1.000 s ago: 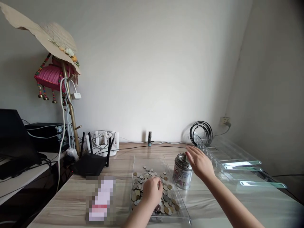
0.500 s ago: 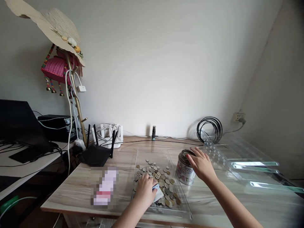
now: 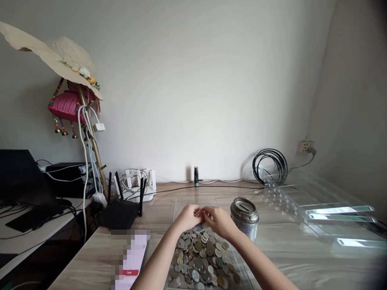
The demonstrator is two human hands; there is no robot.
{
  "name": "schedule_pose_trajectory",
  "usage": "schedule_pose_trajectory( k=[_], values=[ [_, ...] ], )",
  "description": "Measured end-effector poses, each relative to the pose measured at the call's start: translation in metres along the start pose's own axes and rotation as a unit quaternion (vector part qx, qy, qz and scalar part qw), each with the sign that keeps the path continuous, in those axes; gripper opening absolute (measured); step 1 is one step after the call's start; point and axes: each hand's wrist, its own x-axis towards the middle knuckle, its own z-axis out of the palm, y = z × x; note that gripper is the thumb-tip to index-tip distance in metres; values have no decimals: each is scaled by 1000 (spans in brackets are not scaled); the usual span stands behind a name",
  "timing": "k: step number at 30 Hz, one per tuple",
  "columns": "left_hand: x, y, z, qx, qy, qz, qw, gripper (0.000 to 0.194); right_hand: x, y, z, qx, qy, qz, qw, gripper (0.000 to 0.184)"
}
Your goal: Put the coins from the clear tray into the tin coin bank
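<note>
Silver and brass coins (image 3: pixel 201 257) (floral-patterned silver tin (image 3: pixel 244 218) beside)

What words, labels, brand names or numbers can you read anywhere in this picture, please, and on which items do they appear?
None can be read.
Tin can: patterned print on its side, too small and blurred to show any words.
Coins: faces too small to make out.
Flat item by the left forearm: pixelated, unreadable.
Black router and small dark bottle: no legible marking.

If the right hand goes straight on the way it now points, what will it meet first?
The right hand points leftward at the left hand; their fingers already seem to meet above the coins, though depth is unclear.
</note>
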Motion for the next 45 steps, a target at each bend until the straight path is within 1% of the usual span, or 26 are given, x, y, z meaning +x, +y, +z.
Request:
schedule_pose_trajectory(
  k=[3, 5, 6, 7, 8, 10, 12, 14, 16, 18, 20, 21, 23, 25, 26, 27, 28, 30, 31, 32, 33, 34, 36, 38, 41, 45],
  values=[
    [21, -10, 2, -49, -2, 28, 998, 14, 25, 14, 11, 56, -17, 46, 997, 19],
    [24, -19, 4, -94, -9, 26, 995, 18, 33, 24, 18, 107, -17, 51, 993, 18],
    [23, -23, 4, -119, -26, 27, 992, 20, 34, 28, 22, 130, -20, 51, 990, 18],
    [20, -26, 4, -143, -48, 13, 988, 22, 33, 31, 25, 148, -25, 49, 987, 18],
    [17, -29, 3, -168, -69, -14, 983, 26, 31, 34, 27, 161, -31, 45, 985, 19],
    [12, -33, 3, -202, -91, -65, 973, 34, 23, 36, 30, 169, -50, 38, 984, 22],
    [10, -36, 5, -221, -72, -96, 968, 39, 16, 37, 31, 156, -80, 33, 984, 22],
    [10, -38, 8, -221, -42, -106, 969, 41, 11, 35, 32, 140, -85, 27, 986, 18],
    [11, -38, 11, -209, -32, -99, 972, 40, 11, 32, 33, 142, -57, 18, 988, 29],
    [11, -37, 12, -197, -38, -80, 976, 39, 12, 26, 32, 159, -30, 19, 987, 38],
    [9, -33, 11, -196, -24, -49, 979, 39, 11, 18, 27, 144, 4, 35, 989, 40],
    [9, -32, 10, -199, -22, -34, 979, 40, 10, 13, 22, 115, 35, 43, 992, 39],
    [8, -29, 9, -203, -10, -23, 979, 42, 3, 5, 6, 29, 122, 43, 991, 35],
    [8, -26, 9, -202, 10, -20, 979, 43, -7, 5, -16, -62, 206, 35, 976, 35],
    [8, -25, 9, -199, 20, -18, 980, 43, -13, 8, -28, -104, 236, 45, 965, 41],
    [8, -25, 9, -197, 27, -13, 980, 42, -19, 14, -38, -142, 250, 74, 955, 51],
    [9, -24, 9, -196, 33, -7, 980, 41, -24, 23, -46, -172, 242, 117, 948, 63],
    [9, -23, 10, -194, 39, 0, 980, 39, -30, 43, -55, -192, 173, 209, 943, 78],
    [9, -24, 10, -193, 41, 1, 980, 39, -31, 53, -56, -184, 135, 241, 943, 80],
    [9, -24, 10, -190, 44, -1, 981, 38, -30, 61, -56, -172, 107, 259, 944, 78],
    [9, -25, 11, -186, 47, -4, 981, 38, -28, 67, -54, -160, 96, 263, 946, 73],
    [10, -27, 11, -182, 50, -7, 982, 37, -25, 71, -52, -152, 99, 257, 949, 66],
    [11, -31, 11, -178, 54, -13, 982, 35, -18, 74, -48, -144, 127, 230, 954, 54],
    [12, -35, 12, -181, 50, -20, 982, 31, -11, 74, -45, -136, 157, 208, 956, 47],
    [14, -40, 14, -191, 34, -29, 981, 27, -4, 78, -40, -127, 186, 206, 952, 49],
    [15, -40, 14, -213, 16, -30, 976, 29, -1, 95, -34, -127, 181, 249, 943, 52]
  ],
)
